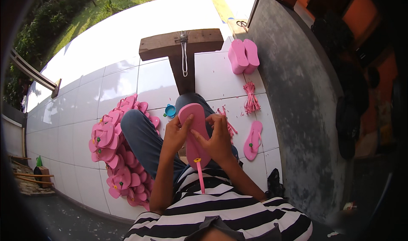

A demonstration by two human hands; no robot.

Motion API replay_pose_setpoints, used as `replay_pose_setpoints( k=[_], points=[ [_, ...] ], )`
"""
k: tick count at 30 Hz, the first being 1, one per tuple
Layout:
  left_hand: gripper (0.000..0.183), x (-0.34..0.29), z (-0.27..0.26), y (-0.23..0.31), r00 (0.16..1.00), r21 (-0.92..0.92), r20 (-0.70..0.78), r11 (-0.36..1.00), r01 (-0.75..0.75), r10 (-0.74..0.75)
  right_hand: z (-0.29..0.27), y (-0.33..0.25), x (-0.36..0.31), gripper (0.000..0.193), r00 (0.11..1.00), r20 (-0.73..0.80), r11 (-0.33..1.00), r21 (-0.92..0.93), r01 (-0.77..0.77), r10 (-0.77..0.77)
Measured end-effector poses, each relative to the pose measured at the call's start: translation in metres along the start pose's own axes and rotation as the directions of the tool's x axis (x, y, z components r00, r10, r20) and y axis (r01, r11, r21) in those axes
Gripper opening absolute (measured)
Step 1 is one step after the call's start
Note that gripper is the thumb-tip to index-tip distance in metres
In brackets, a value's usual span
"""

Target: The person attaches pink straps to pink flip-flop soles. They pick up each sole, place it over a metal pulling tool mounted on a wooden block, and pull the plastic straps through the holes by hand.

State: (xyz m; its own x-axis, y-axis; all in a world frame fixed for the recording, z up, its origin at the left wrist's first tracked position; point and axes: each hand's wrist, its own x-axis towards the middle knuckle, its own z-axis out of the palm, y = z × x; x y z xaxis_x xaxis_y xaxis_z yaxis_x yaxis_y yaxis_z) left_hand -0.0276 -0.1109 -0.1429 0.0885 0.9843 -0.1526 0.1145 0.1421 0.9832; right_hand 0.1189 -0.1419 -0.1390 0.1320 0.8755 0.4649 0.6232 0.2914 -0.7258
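Observation:
A pink flip-flop (194, 132) lies lengthwise over my lap. Its pink strap (201, 179) hangs loose toward my shirt, with a small yellow flower (197, 160) where it meets the sole. My left hand (173, 135) grips the sole's left edge, thumb on top, the other fingers partly hidden underneath. On the opposite edge, my right hand (217, 141) is closed round the sole with its thumb pressed on the face and its index finger bent at the rim. Whether it also pinches something small there cannot be made out.
Piled pink flip-flops (121, 156) lie left of my legs. A wooden T-shaped stand (180, 43) with a hanging wire hook rises ahead. On the right are stacked soles (243, 56), bundled straps (251, 98), a single flip-flop (253, 141) and a grey wall (293, 83). A blue cup (170, 110) sits by my knee.

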Motion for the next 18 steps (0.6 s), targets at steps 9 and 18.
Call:
replay_pose_setpoints(
  k=[9, 18],
  points=[
    [0.033, 0.023, -0.029, 0.001, 0.918, 0.261, -0.083, 0.897, -0.356, 0.388, 0.024, -0.015, 0.009, 0.022, 0.867, 0.492, 0.979, -0.124, 0.16, -0.079],
    [0.027, 0.015, -0.064, 0.064, 0.91, -0.074, 0.049, 0.91, -0.408, 0.412, -0.023, -0.032, 0.016, 0.023, 0.926, 0.375, 0.935, 0.341, -0.094, -0.044]
  ],
)
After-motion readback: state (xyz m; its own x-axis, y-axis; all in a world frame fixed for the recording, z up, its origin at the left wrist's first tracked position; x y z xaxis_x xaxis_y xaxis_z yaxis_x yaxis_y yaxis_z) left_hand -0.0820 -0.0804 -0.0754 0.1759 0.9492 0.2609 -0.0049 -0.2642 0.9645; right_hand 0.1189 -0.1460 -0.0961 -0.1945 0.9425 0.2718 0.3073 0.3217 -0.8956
